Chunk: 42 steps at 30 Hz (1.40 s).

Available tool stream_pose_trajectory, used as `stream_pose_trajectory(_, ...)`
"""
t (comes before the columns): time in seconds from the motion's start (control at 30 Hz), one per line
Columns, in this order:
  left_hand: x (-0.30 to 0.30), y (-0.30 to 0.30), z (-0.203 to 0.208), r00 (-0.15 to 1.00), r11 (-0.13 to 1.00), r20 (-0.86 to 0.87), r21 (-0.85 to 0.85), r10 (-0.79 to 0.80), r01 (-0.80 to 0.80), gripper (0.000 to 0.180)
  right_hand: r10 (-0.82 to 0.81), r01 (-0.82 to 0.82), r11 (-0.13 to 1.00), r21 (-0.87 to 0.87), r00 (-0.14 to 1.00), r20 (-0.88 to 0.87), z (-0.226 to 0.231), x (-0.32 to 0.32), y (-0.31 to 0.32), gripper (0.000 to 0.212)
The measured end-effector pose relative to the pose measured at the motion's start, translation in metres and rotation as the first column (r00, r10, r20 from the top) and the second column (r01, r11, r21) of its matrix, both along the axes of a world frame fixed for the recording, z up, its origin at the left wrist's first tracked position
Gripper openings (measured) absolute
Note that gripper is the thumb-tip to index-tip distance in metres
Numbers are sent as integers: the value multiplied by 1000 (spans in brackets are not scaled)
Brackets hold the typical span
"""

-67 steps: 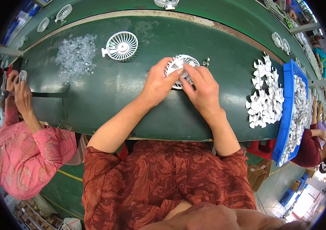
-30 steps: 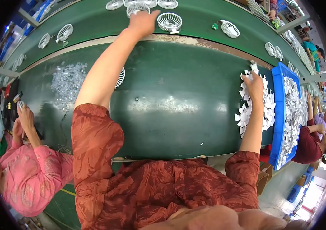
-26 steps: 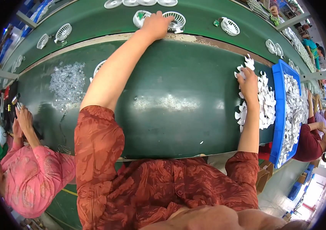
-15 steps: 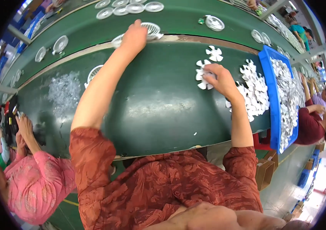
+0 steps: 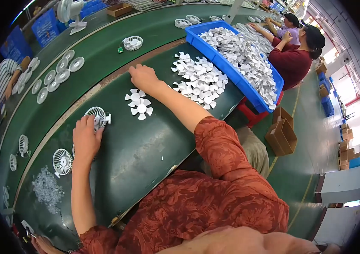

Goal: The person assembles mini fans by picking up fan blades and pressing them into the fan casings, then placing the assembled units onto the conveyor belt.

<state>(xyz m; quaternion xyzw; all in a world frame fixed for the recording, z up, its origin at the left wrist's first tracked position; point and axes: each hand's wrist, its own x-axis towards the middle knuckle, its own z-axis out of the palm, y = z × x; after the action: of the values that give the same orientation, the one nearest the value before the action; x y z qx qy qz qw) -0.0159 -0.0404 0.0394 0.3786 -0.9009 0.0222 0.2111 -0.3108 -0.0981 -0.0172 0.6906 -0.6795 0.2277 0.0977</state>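
Two white plastic multi-bladed fan impellers (image 5: 141, 109), touching, flat on the dark green table (image 5: 133, 156), just nearside of the right grip (image 5: 145, 79). Right-hand fingers partly curled near the table's far edge; open or closed, not possible to tell. Left grip (image 5: 87, 139) against the rim of a round white plastic slotted fan housing (image 5: 98, 119), near the same edge; closure on it not discernible. Left of the left forearm: second slotted housing (image 5: 62, 161) and heap of small clear plastic pieces (image 5: 48, 189). At right: impeller pile (image 5: 200, 80) beside rectangular blue plastic tray (image 5: 227, 70) of more.
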Motion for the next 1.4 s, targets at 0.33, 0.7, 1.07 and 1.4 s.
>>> stream_pose_trajectory(0.33, -8, -30, -12, 981, 898, 129, 401, 141, -182, 25, 289, -513, 835, 198, 716, 636, 19, 61, 98, 22)
stream_pose_trajectory(0.7, -11, -31, -22, 993, 958, 112, 285, -24, -9, 21, 333, -313, 943, -117, 904, 267, -23, 78, 131, 17)
stream_pose_trajectory(1.07, -32, 21, 7, 993, 850, -58, 515, -99, 114, 30, 329, -286, 942, -176, 890, 316, -26, 84, 129, 11)
stream_pose_trajectory(1.4, -6, -63, -17, 942, 843, 102, 422, 321, -333, 21, 377, -394, 919, 24, 894, 241, 21, 82, 156, 21)
